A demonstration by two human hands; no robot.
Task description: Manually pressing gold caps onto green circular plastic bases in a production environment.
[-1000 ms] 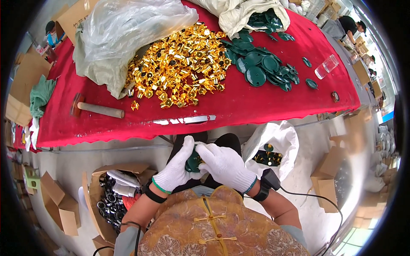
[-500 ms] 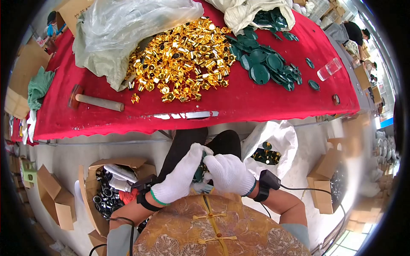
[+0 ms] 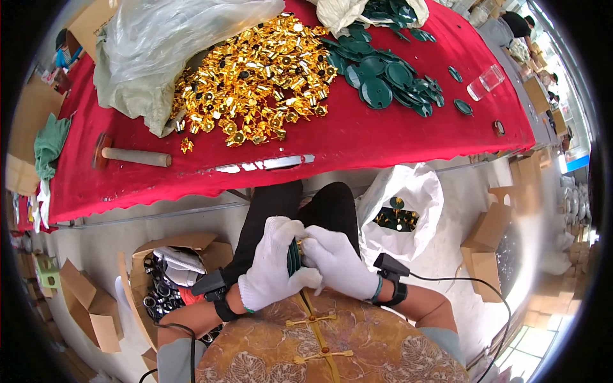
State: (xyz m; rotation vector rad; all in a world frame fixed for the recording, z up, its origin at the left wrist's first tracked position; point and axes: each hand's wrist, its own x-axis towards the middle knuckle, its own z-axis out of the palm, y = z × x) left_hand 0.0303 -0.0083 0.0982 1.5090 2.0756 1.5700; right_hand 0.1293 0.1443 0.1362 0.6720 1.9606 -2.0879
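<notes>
White-gloved, your left hand [image 3: 268, 268] is wrapped around a dark green disc [image 3: 294, 256], fingers on the far side and thumb on the near side; it's seen nearly edge-on, so I can't tell if it's one or a few stacked; your right hand [image 3: 337, 258] is right up against it, fingers bent in narrow, with a bit of gold showing between the two hands; can't tell whether those fingers pinch that bit or just touch it. All of that sits over your lap, just in front of your brown patterned top [image 3: 268, 345] and off the near edge of the red-covered surface [image 3: 383, 137].

Up on the surface you've got a big heap of shiny gold parts [image 3: 255, 83], with a spread of green discs [image 3: 377, 92] beside it to the right; a mallet [image 3: 136, 157] lies off to the left, a clear glass [image 3: 485, 83] to the far right; down by your right leg there's an open white sack [image 3: 418, 246] with green and gold pieces inside, and on your left an open carton [image 3: 137, 287] holding black ring-shaped parts [image 3: 153, 300].
</notes>
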